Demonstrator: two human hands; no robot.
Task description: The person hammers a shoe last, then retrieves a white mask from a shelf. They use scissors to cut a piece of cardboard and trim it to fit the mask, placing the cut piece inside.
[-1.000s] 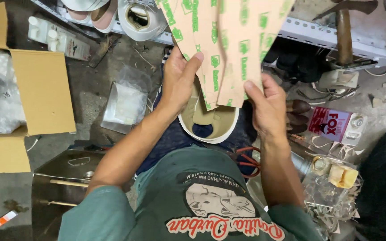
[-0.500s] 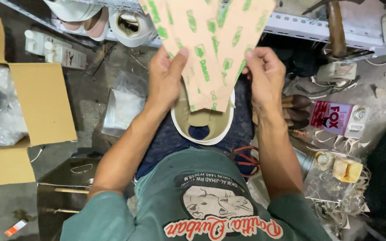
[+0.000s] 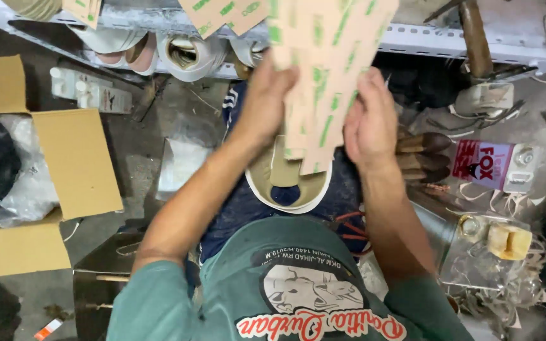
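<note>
Both my hands hold up a fan of tan insole-shaped sheets with green marks (image 3: 323, 69) in front of me. My left hand (image 3: 266, 101) grips the stack from the left side, thumb over the front. My right hand (image 3: 369, 123) presses against its right edge with fingers closed on it. Below the sheets a shoe with a white sole rim (image 3: 289, 183) rests on my lap, its tan inside facing up. The lower ends of the sheets overlap the shoe's opening.
A metal shelf rail (image 3: 437, 41) runs across the top with white shoe soles (image 3: 188, 53) under it. An open cardboard box (image 3: 74, 161) lies left. A red and white carton (image 3: 491, 164), brushes (image 3: 424, 151) and a metal tin (image 3: 475, 246) sit right.
The stack of sheets has been raised higher and squared closer together. Both hands have risen with it, and the shoe on my lap shows more.
</note>
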